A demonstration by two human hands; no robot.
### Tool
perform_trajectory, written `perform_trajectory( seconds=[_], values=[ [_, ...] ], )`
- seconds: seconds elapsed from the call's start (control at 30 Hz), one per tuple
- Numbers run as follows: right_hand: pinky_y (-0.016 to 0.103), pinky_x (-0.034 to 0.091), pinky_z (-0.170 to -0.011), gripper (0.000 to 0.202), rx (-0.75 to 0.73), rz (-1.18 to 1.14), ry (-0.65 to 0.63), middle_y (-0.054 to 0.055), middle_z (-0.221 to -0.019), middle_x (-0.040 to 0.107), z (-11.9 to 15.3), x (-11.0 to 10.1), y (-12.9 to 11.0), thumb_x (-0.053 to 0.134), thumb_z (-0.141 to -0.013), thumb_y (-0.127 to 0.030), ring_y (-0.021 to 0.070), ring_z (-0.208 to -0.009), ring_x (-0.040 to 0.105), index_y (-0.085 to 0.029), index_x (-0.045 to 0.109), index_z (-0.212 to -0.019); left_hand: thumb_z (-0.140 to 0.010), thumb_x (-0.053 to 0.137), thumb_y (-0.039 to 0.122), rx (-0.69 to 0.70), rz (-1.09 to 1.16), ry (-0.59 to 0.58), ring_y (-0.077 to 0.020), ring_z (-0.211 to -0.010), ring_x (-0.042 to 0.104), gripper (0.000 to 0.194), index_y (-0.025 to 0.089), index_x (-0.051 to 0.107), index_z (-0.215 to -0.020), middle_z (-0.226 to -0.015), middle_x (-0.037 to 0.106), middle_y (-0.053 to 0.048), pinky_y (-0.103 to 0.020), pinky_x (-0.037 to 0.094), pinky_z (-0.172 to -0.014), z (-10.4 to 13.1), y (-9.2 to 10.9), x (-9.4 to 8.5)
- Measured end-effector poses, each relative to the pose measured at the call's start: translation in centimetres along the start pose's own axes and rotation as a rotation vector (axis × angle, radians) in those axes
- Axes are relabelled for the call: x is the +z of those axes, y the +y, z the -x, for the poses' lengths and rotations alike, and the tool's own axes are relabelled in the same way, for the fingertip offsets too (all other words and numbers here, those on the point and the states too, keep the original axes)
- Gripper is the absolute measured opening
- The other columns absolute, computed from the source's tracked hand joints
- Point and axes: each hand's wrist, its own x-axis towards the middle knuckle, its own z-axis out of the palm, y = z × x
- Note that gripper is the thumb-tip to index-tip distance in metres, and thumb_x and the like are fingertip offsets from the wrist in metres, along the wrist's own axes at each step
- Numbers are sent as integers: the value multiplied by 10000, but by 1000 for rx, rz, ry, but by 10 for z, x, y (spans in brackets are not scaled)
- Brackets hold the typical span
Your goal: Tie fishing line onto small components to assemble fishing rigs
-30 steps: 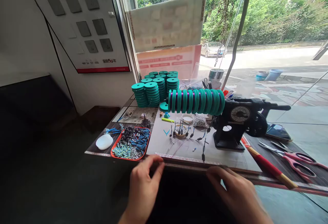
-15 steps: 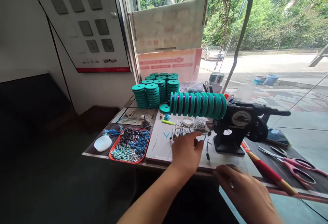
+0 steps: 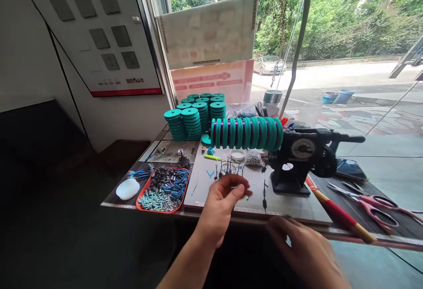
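My left hand (image 3: 221, 205) is above the front of the white work board (image 3: 211, 196), thumb and fingers curled together in a pinch. Whatever they hold is too small to make out. A tiny shiny bit shows just right of the fingertips. Behind them, thin dark wire pieces stand by a small round dish (image 3: 228, 168) of beads. My right hand (image 3: 304, 249) is at the table's front edge, slightly blurred, its thumb and fingers closed; anything between them is hidden. Dark small parts strung on a line (image 3: 265, 192) lie on the board between the hands.
A black winder (image 3: 292, 161) bears a row of green spools (image 3: 246, 133). Stacked green spools (image 3: 190, 124) stand at the back left. A red-rimmed tray (image 3: 139, 204) holds small parts, beside a white lid (image 3: 127, 189). Pink-handled scissors (image 3: 376, 212) and a red stick (image 3: 340, 214) lie right.
My left hand has drawn back to the left, away from the strung dark parts, and its fingers have curled in. My right hand stays near the table edge. The view has shifted slightly.
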Motion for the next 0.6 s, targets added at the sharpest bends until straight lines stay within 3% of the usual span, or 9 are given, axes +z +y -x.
perform_trajectory(
  seconds=[0.07,0.13,0.27,0.33,0.4,0.47,0.53,0.6],
  values=[
    [264,402,-446,285,6,-2,-18,-34,-612,669,-1,3,-2,389,-898,-329,193,-532,658,-272,597,-713,-753,613,353,-188,289,-70,-46,-447,448,256,173,582,-933,-716,593,7,-195,373,-505,8,2,-3],
    [259,408,-451,287,0,2,-20,-37,-614,671,-1,4,-2,384,-906,-331,188,-534,658,-276,600,-726,-704,691,390,-341,491,-80,0,-374,253,404,167,568,-1017,-597,531,54,-151,238,-420,17,-1,-5],
    [255,418,-417,342,-63,57,40,-26,-600,673,1,-4,3,329,-930,-336,181,-501,656,-267,601,-734,-638,757,466,-456,547,17,-15,-406,217,432,154,562,-863,-491,432,87,-143,136,-395,40,-20,-10],
    [264,427,-408,314,-117,98,138,1,-618,673,0,-15,-1,330,-932,-346,185,-501,654,-249,613,-834,-605,769,497,-490,554,28,-19,-392,189,436,173,513,-744,-461,416,93,-149,109,-376,53,-35,-14],
    [276,475,-491,242,-279,72,248,32,-703,692,-4,-26,-14,390,-918,-333,190,-578,668,-227,593,-997,-587,761,534,-526,560,-12,-20,-350,145,455,197,470,-680,-421,392,105,-165,92,-349,66,-52,-18],
    [289,501,-676,205,-562,-41,330,35,-821,712,-10,-29,-37,417,-916,-269,190,-717,676,-245,571,-1049,-571,762,547,-541,530,-26,-25,-318,187,449,204,483,-647,-412,411,96,-174,148,-339,79,-68,-23],
    [303,468,-806,292,-763,-169,361,-13,-796,709,-16,-21,-62,316,-955,-179,174,-797,662,-272,590,-914,-501,815,507,-503,461,61,-72,-407,406,428,198,561,-654,-502,521,50,-197,334,-437,92,-81,-28],
    [275,470,-749,380,-868,-247,285,-35,-635,650,-20,-4,-82,280,-969,-161,146,-656,630,-242,578,-748,-450,844,480,-480,422,154,-148,-615,552,448,211,621,-731,-647,602,13,-254,428,-621,105,-91,-34]
  ],
)
